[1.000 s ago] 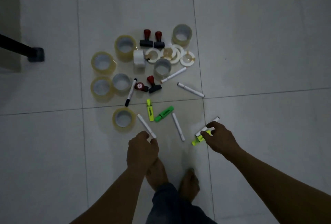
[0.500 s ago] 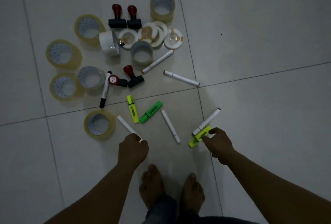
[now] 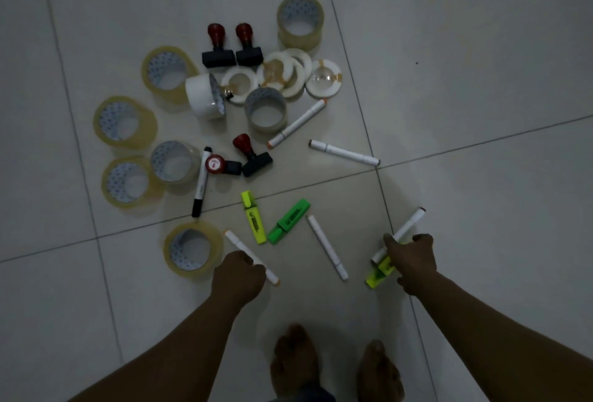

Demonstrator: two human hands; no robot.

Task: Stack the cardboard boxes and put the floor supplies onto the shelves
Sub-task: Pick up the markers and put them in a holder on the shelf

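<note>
The left hand is pinching a white marker; the right hand is clutching a second marker and yellow highlighter together, risking one slipping out during lifting.

You are indoors, in a dim room with a floor of large, pale, glossy tiles and thin grout lines. Office supplies lie scattered on it: tape rolls, rubber stamps, white markers and highlighters. Your bare feet stand on the tiles. It could be a home or an office storeroom; which one cannot be told.
</note>
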